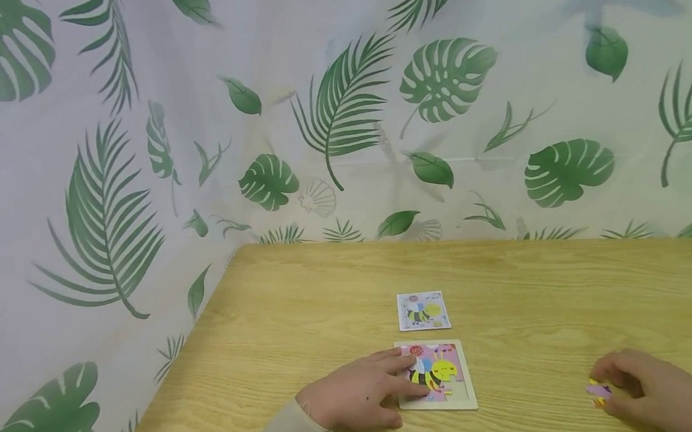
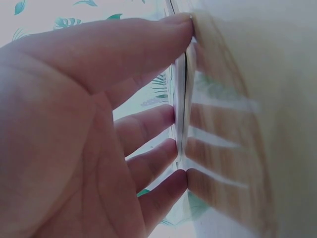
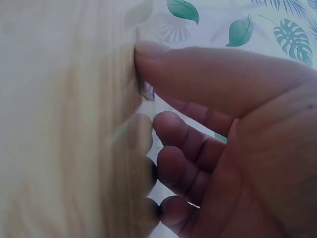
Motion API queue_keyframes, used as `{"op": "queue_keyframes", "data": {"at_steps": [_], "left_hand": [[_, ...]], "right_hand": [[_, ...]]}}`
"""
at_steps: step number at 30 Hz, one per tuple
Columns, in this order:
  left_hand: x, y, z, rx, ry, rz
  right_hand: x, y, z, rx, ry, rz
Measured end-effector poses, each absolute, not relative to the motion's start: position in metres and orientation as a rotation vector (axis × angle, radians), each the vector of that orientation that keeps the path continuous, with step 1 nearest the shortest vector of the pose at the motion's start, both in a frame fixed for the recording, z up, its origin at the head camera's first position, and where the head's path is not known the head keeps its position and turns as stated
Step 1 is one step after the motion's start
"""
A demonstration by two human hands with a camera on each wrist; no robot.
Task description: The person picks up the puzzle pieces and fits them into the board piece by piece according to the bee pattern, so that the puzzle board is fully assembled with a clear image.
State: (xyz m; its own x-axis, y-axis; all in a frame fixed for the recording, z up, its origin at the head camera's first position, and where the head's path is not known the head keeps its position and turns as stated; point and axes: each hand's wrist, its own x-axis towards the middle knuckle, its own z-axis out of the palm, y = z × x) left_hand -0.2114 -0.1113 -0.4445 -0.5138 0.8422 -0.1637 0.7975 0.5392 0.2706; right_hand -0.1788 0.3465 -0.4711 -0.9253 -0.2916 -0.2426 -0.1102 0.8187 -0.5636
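A square jigsaw puzzle board [image 1: 471, 389] with a pale frame lies on the table, showing a yellow and black bee on pink. Its lower right corner shows bare backing. My left hand [image 1: 361, 389] rests on the board's left side, fingers extended over the picture; in the left wrist view, fingertips meet the board's thin edge [image 2: 182, 99]. Well to the right, my right hand [image 1: 657, 388] pinches a small puzzle piece [image 1: 599, 391], pink-purple with yellow and red, low over the table. The right wrist view shows the piece [image 3: 147, 91] mostly hidden by the thumb.
Just beyond the board lies a smaller picture card [image 1: 423, 311] with the same bee. The wood-grain table [image 1: 304, 302] reaches back to a white sheet [image 1: 357, 201] printed with green leaves, which also hangs along the left side.
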Motion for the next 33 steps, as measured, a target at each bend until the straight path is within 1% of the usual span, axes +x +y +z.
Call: {"op": "queue_keyframes", "data": {"at_steps": [19,33], "left_hand": [[-0.211,-0.112,-0.447,1.371,2.507,0.248],[-0.211,-0.112,-0.448,1.366,2.510,0.251]], "right_hand": [[-0.178,0.349,-0.473,-0.402,2.664,-0.798],[-0.172,0.331,-0.472,-0.428,2.722,-0.813]]}}
